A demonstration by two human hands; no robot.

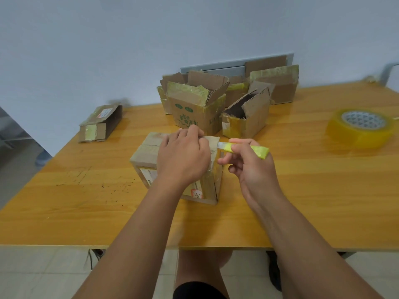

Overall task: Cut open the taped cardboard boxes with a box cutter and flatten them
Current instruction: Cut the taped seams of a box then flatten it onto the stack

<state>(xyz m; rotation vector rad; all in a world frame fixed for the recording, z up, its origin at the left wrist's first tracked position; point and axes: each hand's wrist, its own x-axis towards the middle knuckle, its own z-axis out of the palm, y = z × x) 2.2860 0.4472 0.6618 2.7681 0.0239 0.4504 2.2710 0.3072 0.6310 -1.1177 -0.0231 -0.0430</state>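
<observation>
At the centre of the head view, a taped cardboard box (179,167) stands on an orange wooden counter (302,201), pinned from above by the left hand (183,156), whose fingers curl over the far top edge of the box. Just right of it, the right hand (248,165) grips a box cutter (244,147) with a yellow-green handle, thumb and fingers wrapped round it; the pale blade points left and meets the upper right corner of the box, beside the left hand's fingertips. Clear tape and a torn label cover the near side of the box.

Behind it, toward the upper middle of the frame, a cluster of opened boxes (226,98) stands with flaps raised and yellowed tape clinging to their rims; the front one carries green printing. A grey panel (216,66) leans against the pale wall behind the cluster. At left of the frame, near the counter's edge, a small open carton (100,124) lies on its side. At far right rests a large roll of clear packing tape (360,128), well apart from the hands. Bare knees show under the counter at the bottom of the frame, above a tiled floor (43,272).
</observation>
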